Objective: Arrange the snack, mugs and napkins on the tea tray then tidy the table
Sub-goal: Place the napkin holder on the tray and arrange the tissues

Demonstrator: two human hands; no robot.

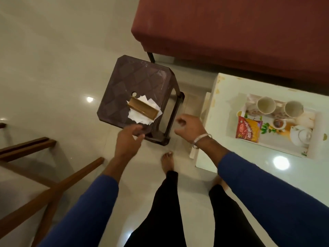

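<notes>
Below, a brown stool (pixel 140 93) carries a holder (pixel 143 108) with white napkins (pixel 138 117) spread under it. Left hand (pixel 127 141) reaches toward the napkins with fingers spread and nothing in it, just short of the stool's near edge. Right hand (pixel 191 128) hovers beside the stool, fingers loosely curled, also holding nothing. Well apart on the white desk (pixel 219 139), the tray (pixel 311 122) holds two mugs (pixel 266 105), a snack packet (pixel 248 130) and a teapot (pixel 300 135).
</notes>
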